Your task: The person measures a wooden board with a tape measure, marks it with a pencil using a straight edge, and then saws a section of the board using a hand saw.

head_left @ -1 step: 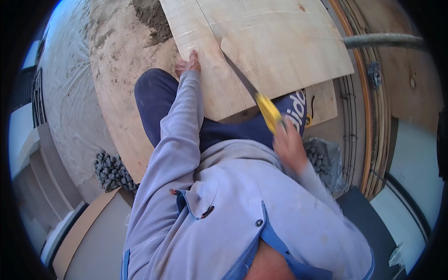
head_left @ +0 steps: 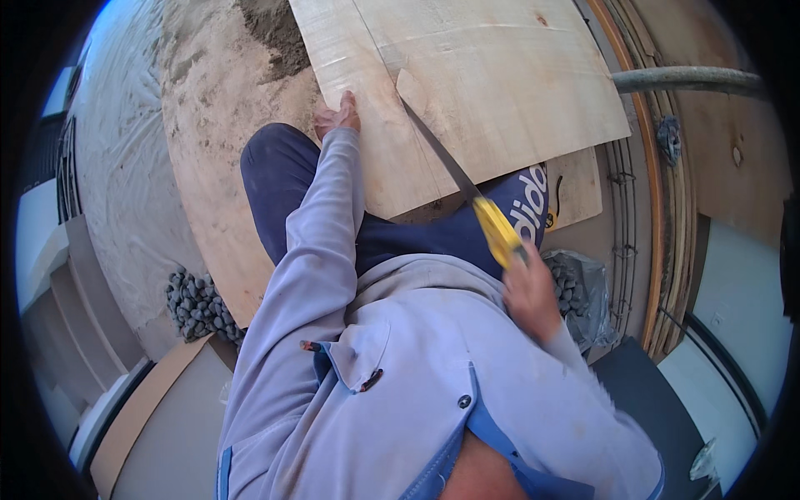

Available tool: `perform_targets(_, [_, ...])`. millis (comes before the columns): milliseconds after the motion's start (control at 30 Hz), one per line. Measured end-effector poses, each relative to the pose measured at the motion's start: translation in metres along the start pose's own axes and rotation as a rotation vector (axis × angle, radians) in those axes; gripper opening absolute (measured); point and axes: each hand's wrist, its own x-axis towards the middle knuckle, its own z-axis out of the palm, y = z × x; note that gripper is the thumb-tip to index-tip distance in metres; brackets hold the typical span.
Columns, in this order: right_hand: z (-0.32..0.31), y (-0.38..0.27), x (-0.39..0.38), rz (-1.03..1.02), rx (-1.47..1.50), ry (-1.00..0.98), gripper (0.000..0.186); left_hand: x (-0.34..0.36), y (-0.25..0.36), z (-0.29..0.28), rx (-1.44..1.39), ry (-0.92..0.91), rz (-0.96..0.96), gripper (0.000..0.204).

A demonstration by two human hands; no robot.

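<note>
The right hand [head_left: 532,293] is clenching a yellow-handled handsaw [head_left: 498,233] against a pale plywood sheet [head_left: 525,92] above the navy-trousered right thigh [head_left: 510,188], the left hand [head_left: 337,119] is resting at its edge, grasp unclear, and shifting wood could be binding the steel blade [head_left: 438,152].

From where I stand, the one piece of lettering that catches my eye is right of centre in the frame: bold, rounded white letters [head_left: 530,204] printed on the dark blue trouser leg [head_left: 502,187], running slantwise up it, their upper end close to the edge of the plywood sheet [head_left: 500,83]. The yellow saw handle [head_left: 498,232] just left of them is too blurred for me to read any marking on it
</note>
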Motion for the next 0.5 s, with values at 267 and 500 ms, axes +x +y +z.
perform_targets(267, [0.06, 0.023, 0.127, -0.145, 0.008, 0.131, 0.023, 0.007, 0.001, 0.024, 0.033, -0.048, 0.04, 0.048])
perform_targets(500, [-0.023, -0.019, -0.033, 0.268, 0.064, -0.067, 0.026, -0.003, 0.001, 0.001, 0.09, -0.01, -0.062, 0.043])
